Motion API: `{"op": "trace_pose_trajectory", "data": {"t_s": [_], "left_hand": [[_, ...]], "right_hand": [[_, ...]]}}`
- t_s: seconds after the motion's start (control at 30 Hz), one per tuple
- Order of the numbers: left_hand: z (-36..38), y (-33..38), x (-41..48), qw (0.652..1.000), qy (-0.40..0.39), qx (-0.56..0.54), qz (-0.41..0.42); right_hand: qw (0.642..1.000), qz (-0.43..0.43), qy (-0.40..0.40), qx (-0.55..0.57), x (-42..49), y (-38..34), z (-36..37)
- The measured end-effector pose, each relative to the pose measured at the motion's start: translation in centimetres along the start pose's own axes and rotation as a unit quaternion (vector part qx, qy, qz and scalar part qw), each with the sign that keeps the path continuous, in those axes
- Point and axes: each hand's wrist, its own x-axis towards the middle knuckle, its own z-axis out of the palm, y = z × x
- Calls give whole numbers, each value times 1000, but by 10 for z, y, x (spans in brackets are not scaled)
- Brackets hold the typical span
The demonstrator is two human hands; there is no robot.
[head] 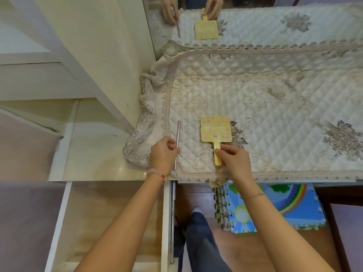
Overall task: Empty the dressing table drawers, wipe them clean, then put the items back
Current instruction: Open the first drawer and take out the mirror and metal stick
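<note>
Hand mirror (215, 128): yellow with a patterned back, flat on the quilted cloth (275, 114), its paddle just ahead of the right hand (233, 160).
Right hand: fingers and thumb pinch the mirror's handle.
Thin stick (178, 134): pinkish metal, running forward past the left hand (163, 154) over the cloth's edge.
Left hand: fingertips pinch the stick near its middle.
Drawer (110, 222): pulled open beneath the left forearm, its pale wooden bottom showing.
Foam mats (275, 205): stacked on the floor under the right forearm.
</note>
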Motion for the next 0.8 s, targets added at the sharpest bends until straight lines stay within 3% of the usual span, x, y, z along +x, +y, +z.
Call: {"op": "trace_pose_trajectory", "data": {"t_s": [0.13,0.27,0.47,0.6,0.8], "left_hand": [[-2,1,-3,1000,-3,23,20],[-16,-2,-9,989,-12,101,106],[-51,-12,-31,921,26,264,286],[-75,-18,-50,895,68,312,313],[-101,-34,-87,893,96,332,287]], "right_hand": [[997,-33,21,-73,-8,-1,-2],[980,-96,35,-171,-17,0,-7],[917,-264,10,-298,-35,-6,-14],[889,-320,3,-327,-50,-11,-17],[859,-397,-7,-322,-81,-19,-9]]}}
